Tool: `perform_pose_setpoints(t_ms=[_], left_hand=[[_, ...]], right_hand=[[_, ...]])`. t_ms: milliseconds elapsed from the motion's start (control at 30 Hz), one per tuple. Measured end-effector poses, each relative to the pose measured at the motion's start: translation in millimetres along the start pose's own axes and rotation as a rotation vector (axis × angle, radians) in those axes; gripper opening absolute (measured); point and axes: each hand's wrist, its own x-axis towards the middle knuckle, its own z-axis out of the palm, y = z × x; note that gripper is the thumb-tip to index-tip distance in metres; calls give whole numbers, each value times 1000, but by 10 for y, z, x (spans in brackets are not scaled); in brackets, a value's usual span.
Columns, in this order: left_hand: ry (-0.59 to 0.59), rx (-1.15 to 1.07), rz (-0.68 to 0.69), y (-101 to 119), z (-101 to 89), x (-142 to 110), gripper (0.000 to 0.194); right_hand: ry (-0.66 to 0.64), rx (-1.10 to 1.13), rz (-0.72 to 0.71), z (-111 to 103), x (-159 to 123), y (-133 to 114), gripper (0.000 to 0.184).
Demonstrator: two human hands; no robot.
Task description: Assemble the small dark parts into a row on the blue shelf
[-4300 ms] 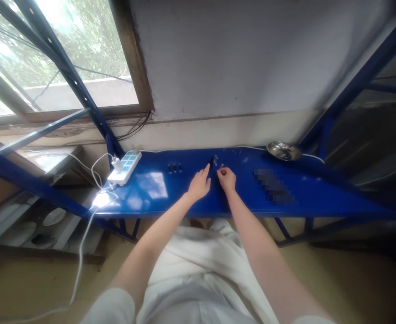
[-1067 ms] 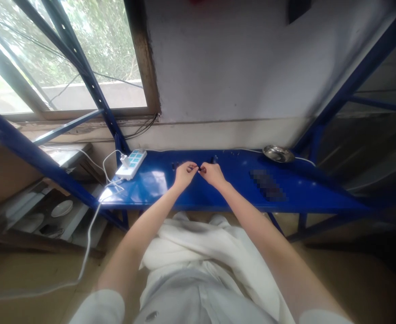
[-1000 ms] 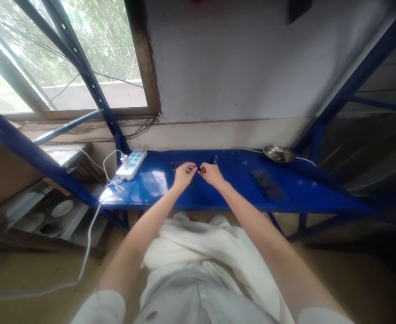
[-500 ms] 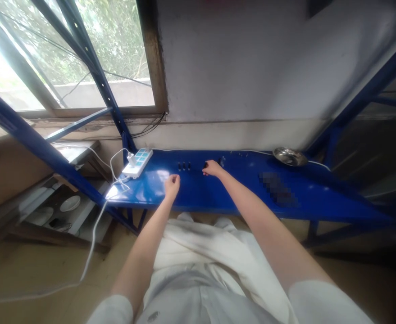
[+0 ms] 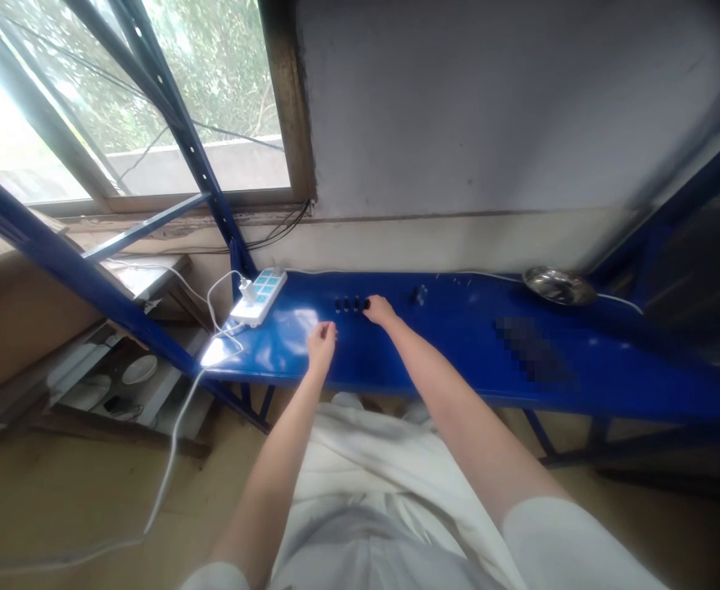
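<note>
My right hand (image 5: 379,310) reaches over the blue metal shelf (image 5: 458,352) and pinches a small black part at the right end of a short row of small black parts (image 5: 346,304). Its fingers are closed round that piece. My left hand (image 5: 322,342) rests on the shelf nearer to me, just left of and below the row, with fingers curled and nothing visible in them. Another small dark part (image 5: 420,294) stands alone further right, beside a few tiny pale bits (image 5: 461,283).
A white power strip (image 5: 260,296) with a plugged charger and white cable lies at the shelf's left end. A metal dish (image 5: 559,285) sits at the back right. Blue rack struts cross the window on the left. A lower shelf with dishes (image 5: 107,381) is at left.
My hands, earlier joined over a small black part, have separated. The right hand carried the part to the end of the row; the left hand dropped back to the shelf.
</note>
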Motion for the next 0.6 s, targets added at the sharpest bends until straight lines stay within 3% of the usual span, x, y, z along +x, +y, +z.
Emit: perform_pose_setpoints(t_ms=[400,600], left_hand=[[-4,-15,14,24,-13,-12,26],[10,-5,26,-10,-11,-3,25]], right_hand=[[3,32,76,89,38,-4,18],[-30,41,42,-37,-4,58,27]])
